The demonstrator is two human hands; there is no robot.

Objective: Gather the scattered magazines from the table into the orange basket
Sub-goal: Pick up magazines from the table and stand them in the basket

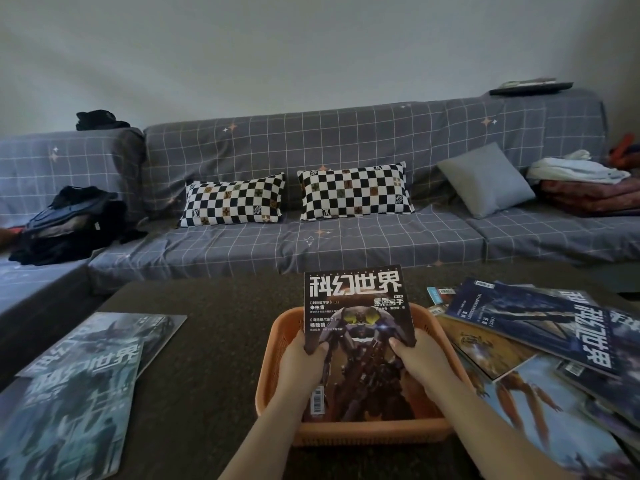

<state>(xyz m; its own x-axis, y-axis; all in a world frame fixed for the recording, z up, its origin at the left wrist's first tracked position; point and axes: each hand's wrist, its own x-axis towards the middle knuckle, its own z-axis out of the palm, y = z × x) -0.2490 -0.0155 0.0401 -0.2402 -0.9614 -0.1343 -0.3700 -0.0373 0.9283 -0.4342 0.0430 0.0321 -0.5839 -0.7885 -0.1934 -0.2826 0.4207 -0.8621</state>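
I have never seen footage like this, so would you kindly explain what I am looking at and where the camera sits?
There is no machine: a person wears one camera on the head, looking down at their own bare hands. The left hand and right hand grip one magazine by its lower edge, tilted up over the orange basket. The basket sits on a dark table. More magazines lie on the left and in a pile on the right. Behind is a sofa.

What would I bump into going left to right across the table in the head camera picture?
Two teal magazines → left hand → robot-cover magazine over the orange basket → right hand → messy magazine pile.
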